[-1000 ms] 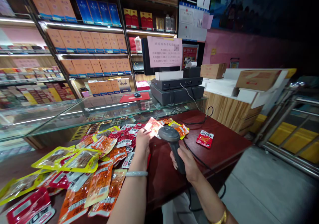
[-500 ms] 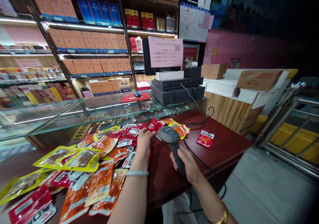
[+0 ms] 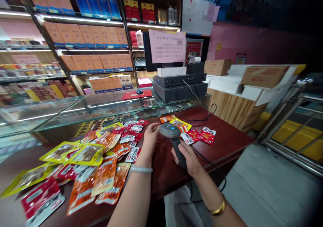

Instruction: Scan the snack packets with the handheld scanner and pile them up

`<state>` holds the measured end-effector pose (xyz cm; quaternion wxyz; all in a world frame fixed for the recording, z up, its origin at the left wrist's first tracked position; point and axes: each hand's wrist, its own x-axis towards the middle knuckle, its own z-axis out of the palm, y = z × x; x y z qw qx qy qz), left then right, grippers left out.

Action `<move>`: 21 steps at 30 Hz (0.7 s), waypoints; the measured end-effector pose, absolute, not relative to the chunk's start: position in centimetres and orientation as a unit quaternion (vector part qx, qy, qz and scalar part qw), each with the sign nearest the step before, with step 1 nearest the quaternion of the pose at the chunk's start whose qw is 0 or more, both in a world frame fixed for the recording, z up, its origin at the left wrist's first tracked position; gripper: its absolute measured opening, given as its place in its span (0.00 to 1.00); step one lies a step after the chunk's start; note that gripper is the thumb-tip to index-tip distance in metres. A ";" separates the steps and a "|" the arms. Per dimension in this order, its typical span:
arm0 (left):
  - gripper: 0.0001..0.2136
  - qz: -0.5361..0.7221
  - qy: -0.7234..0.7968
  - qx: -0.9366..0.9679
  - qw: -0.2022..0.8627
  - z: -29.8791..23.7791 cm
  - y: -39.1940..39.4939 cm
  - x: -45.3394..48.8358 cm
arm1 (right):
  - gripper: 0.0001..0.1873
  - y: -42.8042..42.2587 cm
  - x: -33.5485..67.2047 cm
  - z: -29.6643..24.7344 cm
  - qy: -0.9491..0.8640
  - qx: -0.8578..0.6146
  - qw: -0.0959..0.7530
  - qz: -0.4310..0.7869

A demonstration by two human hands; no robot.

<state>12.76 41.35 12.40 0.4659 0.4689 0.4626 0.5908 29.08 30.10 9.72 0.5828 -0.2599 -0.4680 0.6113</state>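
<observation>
My right hand (image 3: 185,156) is wrapped round the handle of a dark grey barcode scanner (image 3: 170,131), whose head shows a small blue light. Just left of the scanner head, my left hand (image 3: 150,134) has its fingers loosely stretched, with no packet visible in them. Beyond the scanner lie two red snack packets (image 3: 207,136), one partly over a yellow and orange group (image 3: 181,123). A large spread of red, orange and yellow snack packets (image 3: 104,180) covers the table to the left of my left forearm.
The dark red wooden table (image 3: 227,132) adjoins a glass display counter (image 3: 101,107). A cash drawer (image 3: 179,91) and a monitor with a pink notice (image 3: 166,46) stand on it. The scanner cable (image 3: 205,160) trails over the table's right side. Metal railing (image 3: 292,126) stands at right.
The red packet by my left hand now lies on the table beyond the scanner, beside the other red one. My left hand is without it. A blue light shows on the scanner.
</observation>
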 end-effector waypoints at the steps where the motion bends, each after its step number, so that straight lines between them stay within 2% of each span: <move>1: 0.13 0.585 0.494 0.482 0.426 12.7 41.2 12.4 | 0.22 30.1 29.1 9.8 -0.465 -0.261 0.581 0.615; 3: 0.09 0.572 0.537 0.495 0.373 13.3 40.7 11.1 | 0.21 30.1 29.3 9.9 -0.458 -0.264 0.577 0.623; 6: 0.12 0.484 0.610 0.549 0.304 14.2 38.9 8.0 | 0.20 30.2 29.4 10.0 -0.453 -0.264 0.563 0.640; 10: 0.19 0.145 0.712 0.683 0.073 15.4 35.3 3.0 | 0.20 30.3 29.3 10.4 -0.450 -0.268 0.542 0.657; 13: 0.28 0.005 0.700 0.713 0.033 15.9 33.9 0.9 | 0.20 30.2 29.1 10.6 -0.449 -0.275 0.531 0.663; 18: 0.27 -0.050 0.663 0.747 0.004 16.1 33.9 1.0 | 0.22 30.3 29.1 11.1 -0.453 -0.281 0.520 0.667; 21: 0.20 -0.045 0.648 0.760 -0.006 16.5 34.6 1.7 | 0.23 30.9 28.8 12.7 -0.467 -0.272 0.517 0.663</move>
